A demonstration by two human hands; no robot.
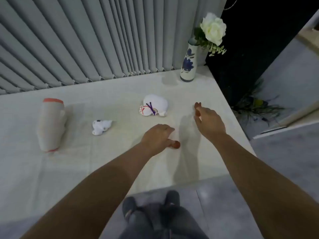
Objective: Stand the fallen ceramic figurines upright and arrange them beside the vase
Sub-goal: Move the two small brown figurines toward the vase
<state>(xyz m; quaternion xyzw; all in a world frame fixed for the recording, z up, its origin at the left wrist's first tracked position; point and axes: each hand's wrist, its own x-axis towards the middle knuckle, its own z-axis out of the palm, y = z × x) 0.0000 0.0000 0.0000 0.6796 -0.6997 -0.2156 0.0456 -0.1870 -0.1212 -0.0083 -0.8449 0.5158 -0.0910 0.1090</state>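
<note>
No readable words, brand names or numbers show anywhere in the view. The nearest thing to a sign is a small red mark on the face end of the larger white figurine [153,106], lying at about twelve o'clock from the hands; it may be a character, but blur keeps it unreadable. The vase [188,63] at one o'clock carries only blue painted flowers, no lettering.

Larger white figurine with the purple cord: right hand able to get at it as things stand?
Probably yes. The right hand hovers open just right of the larger white figurine with the purple cord, with only bare white table between them.
</note>
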